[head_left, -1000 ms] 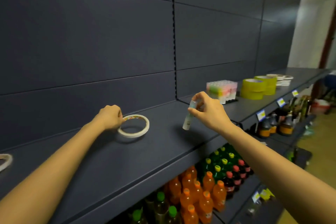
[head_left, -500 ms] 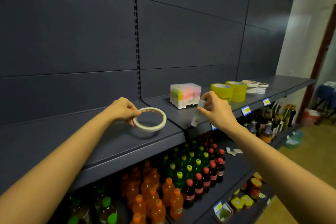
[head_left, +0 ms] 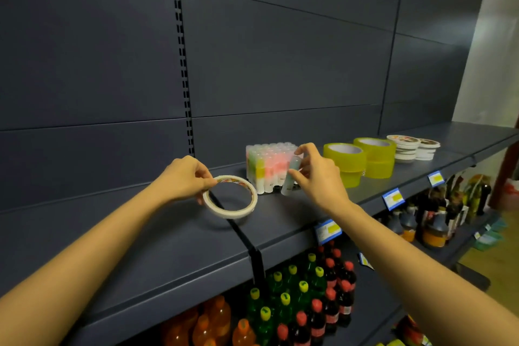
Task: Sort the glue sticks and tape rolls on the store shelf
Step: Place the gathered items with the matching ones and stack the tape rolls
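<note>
Both grips full, left hand (head_left: 185,177) pinching tape roll (head_left: 230,212), right hand (head_left: 318,178) holding glue stick (head_left: 293,163) beside stick pack (head_left: 265,167)

Looks like a shop aisle. Has dark metal shelving (head_left: 280,223) with a slotted upright (head_left: 182,64) and plain back panels (head_left: 280,64). Carries blue-and-yellow price tags (head_left: 328,230) clipped along the shelf edges. Holds rows of orange, green and red-capped drink bottles (head_left: 303,298) below, a block of glue sticks (head_left: 266,166) and yellow tape rolls (head_left: 344,160) above, more bottles (head_left: 434,226) farther right.
</note>
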`<act>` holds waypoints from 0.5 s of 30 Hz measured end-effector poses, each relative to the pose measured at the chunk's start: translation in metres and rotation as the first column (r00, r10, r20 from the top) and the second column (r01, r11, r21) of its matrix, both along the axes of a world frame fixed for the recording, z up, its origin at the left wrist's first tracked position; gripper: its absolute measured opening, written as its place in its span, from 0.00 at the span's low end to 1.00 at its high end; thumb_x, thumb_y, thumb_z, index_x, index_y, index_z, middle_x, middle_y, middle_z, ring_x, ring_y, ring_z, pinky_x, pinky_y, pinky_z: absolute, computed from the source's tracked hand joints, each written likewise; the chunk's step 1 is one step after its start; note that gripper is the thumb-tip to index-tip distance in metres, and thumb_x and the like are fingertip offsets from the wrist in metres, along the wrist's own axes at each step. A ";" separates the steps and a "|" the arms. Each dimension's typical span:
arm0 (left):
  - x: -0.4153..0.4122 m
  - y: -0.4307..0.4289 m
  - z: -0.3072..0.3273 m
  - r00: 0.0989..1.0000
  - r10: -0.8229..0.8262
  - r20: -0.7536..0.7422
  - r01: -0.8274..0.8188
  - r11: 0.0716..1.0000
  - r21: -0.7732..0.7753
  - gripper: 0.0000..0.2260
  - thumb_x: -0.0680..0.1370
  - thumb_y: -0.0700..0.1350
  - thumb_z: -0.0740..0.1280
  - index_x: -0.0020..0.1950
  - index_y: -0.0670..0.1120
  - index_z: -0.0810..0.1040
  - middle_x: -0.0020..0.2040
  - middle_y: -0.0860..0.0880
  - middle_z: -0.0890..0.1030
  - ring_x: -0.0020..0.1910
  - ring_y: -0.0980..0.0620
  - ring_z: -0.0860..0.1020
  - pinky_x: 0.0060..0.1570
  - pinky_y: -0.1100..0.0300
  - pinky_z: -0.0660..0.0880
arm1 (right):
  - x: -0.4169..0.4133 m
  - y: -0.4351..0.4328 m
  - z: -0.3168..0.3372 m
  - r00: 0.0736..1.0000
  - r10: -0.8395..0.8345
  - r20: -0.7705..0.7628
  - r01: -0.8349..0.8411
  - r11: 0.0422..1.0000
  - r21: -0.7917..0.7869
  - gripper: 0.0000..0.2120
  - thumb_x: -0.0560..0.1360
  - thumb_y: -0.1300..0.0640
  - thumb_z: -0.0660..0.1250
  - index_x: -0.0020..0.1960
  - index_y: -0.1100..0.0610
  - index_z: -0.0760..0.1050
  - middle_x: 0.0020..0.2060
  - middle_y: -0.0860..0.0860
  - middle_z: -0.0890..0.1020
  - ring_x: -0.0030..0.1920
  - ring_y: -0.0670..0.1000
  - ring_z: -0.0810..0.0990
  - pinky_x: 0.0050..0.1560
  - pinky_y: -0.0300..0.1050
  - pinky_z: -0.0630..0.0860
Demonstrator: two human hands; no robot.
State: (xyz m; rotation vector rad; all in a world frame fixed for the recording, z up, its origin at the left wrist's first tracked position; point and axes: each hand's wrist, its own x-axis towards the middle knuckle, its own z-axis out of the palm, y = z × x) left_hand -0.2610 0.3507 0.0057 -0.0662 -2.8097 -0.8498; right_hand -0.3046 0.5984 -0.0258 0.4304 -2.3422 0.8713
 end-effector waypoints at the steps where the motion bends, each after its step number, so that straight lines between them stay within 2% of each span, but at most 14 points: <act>1: -0.005 0.002 0.001 1.000 0.006 -0.008 -0.006 1.000 -0.009 0.07 0.76 0.45 0.68 0.42 0.43 0.82 0.34 0.44 0.84 0.30 0.55 0.80 0.44 0.59 0.79 | -0.010 -0.001 0.000 1.000 0.011 -0.007 -0.011 1.000 0.009 0.16 0.73 0.57 0.70 0.58 0.55 0.69 0.44 0.53 0.82 0.46 0.55 0.82 0.47 0.53 0.78; 4: -0.018 0.006 0.006 0.998 0.032 -0.049 -0.034 0.998 -0.050 0.07 0.76 0.46 0.68 0.40 0.45 0.82 0.31 0.48 0.83 0.26 0.60 0.79 0.38 0.65 0.75 | -0.035 -0.003 -0.002 0.999 0.044 -0.017 -0.044 0.999 0.001 0.15 0.74 0.56 0.69 0.58 0.55 0.69 0.45 0.52 0.82 0.45 0.54 0.82 0.48 0.51 0.78; 7: -0.025 0.009 0.010 0.997 0.056 -0.058 -0.059 0.997 -0.048 0.07 0.76 0.46 0.68 0.41 0.45 0.82 0.33 0.47 0.84 0.27 0.59 0.79 0.38 0.66 0.75 | -0.053 -0.008 -0.006 0.995 0.102 -0.002 -0.102 0.995 0.000 0.14 0.74 0.55 0.69 0.57 0.55 0.70 0.46 0.52 0.82 0.45 0.54 0.82 0.49 0.52 0.78; 11: -0.030 0.014 0.017 0.992 0.093 -0.084 -0.099 0.992 -0.072 0.07 0.76 0.45 0.67 0.43 0.45 0.83 0.33 0.48 0.84 0.27 0.62 0.79 0.34 0.69 0.70 | -0.072 -0.011 -0.007 0.996 0.093 -0.017 -0.089 0.982 0.166 0.12 0.75 0.52 0.66 0.57 0.53 0.72 0.48 0.51 0.81 0.49 0.56 0.79 0.47 0.49 0.75; 15: -0.033 0.025 0.027 0.984 0.133 -0.121 -0.147 0.982 -0.116 0.08 0.77 0.46 0.66 0.42 0.46 0.83 0.34 0.48 0.84 0.27 0.65 0.78 0.33 0.69 0.69 | -0.083 -0.002 0.006 0.989 0.113 -0.096 -0.083 0.957 0.279 0.11 0.76 0.47 0.62 0.54 0.51 0.76 0.47 0.48 0.77 0.53 0.52 0.76 0.40 0.43 0.68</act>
